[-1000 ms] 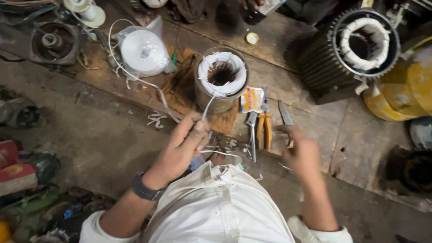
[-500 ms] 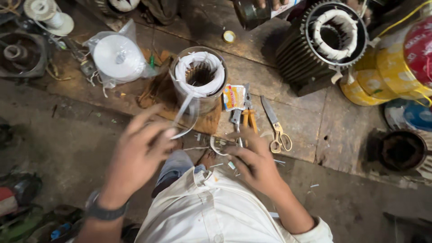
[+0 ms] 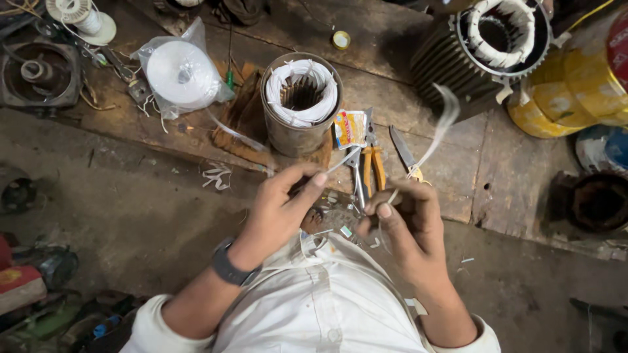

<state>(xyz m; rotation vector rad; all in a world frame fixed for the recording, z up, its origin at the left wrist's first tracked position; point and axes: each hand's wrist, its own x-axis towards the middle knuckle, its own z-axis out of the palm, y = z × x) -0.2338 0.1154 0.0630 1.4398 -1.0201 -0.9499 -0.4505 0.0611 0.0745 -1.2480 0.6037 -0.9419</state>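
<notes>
both hands, left hand (image 3: pixel 282 204) and right hand (image 3: pixel 400 219), pinch white tape (image 3: pixel 439 127) near stator (image 3: pixel 301 101); best kept taut.

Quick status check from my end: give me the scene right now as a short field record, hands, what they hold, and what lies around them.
left hand: pinching a thin white strip
right hand: pinching a white strip end that curls upward, blurred
stator: metal can with white windings, upright on wooden board
pliers: orange handles, lying on the board between the hands
white tape roll: in clear bag, left of the stator
finned motor housing: upper right
yellow drum: far right
</notes>
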